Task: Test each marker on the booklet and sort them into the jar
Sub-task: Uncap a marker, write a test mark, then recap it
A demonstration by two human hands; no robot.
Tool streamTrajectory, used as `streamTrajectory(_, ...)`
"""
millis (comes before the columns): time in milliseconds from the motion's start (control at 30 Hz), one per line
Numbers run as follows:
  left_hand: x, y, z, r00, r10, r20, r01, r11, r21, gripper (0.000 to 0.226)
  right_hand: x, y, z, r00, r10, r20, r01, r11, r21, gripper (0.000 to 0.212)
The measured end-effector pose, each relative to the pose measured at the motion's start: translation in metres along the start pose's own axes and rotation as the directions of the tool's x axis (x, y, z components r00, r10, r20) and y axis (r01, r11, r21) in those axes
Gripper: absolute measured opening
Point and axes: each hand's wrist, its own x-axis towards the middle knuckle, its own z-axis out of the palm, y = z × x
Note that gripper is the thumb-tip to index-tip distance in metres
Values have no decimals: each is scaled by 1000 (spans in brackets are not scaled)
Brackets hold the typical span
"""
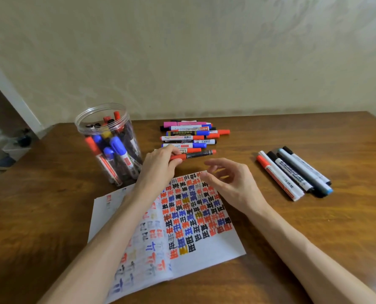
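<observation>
Wood table [51, 205] carried everything. Booklet [215, 249] lay open and flat, turned a bit askew. Its right page was packed with rows of red, blue, black and a few yellow test characters. Its left page showed fainter marks and was partly hidden under the left forearm.

Jar [84, 132], clear plastic, no lid, stood upright just beyond the booklet's far-left corner. It was well filled with markers standing on end, with red, blue and black caps showing.

Pile [189, 134] of loose markers lay beyond the booklet's far edge, mostly lined up sideways: pink, blue, red, black.

Left hand [160, 163] was just past the booklet's far edge, between jar and pile. Its fingers and thumb were curled round the red end of a red marker [195, 154]. That marker had a dark barrel and a red far tip and lay roughly level at the pile's near side. Could not tell if it touched the table.

Right hand [228, 181] hovered over the booklet's far-right corner. Fingers were loosely bent and spread, thumb apart from them, nothing in it, clear of the red marker.

Side group [296, 174] of markers lay well right of the booklet, side by side at a slant. It had one red-capped white, one black-capped white, a grey one with a blue end, and the rest dark-capped.

Pale wall [204, 62] stood beyond the booklet, behind the table.
</observation>
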Motion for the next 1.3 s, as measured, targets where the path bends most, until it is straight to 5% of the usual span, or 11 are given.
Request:
streamTrajectory(67,-10,7,-7,999,-15,34,21,987,-161,23,-1,-2,-1,999,44,-6,-44,999,-13,35)
streamTrajectory(167,-29,13,-16,982,91,165,-38,953,-299,18,-5,-8,-1,985,174,12,-172,960,223,26)
streamTrajectory(333,-63,20,-28,953,167,252,-75,938,-338,21,-14,-23,2,973,225,44,-223,881,417,44)
streamTrajectory(467,-77,17,-28,961,188,202,-120,944,-307,12,-19,-31,7,983,166,81,-185,883,431,35)
streamTrajectory(600,-82,-5,-35,969,100,226,-13,934,-356,18,-13,-27,-9,978,204,-38,-157,849,504,31)
streamTrajectory(733,-84,-15,-35,987,76,140,-9,905,-426,20,-12,-28,-14,963,256,-88,-185,860,476,27)
streamTrajectory(1000,-84,-18,-31,993,86,81,-48,918,-394,30,-35,-48,-3,936,304,178,-352,799,488,33)
streamTrajectory(1133,-84,-17,-30,994,92,60,-64,927,-370,35,-65,-48,2,953,182,243,-252,919,303,15)
streamTrajectory(1300,-85,-17,-29,993,97,64,-68,932,-357,39,-90,-37,11,986,88,144,-117,971,208,17)
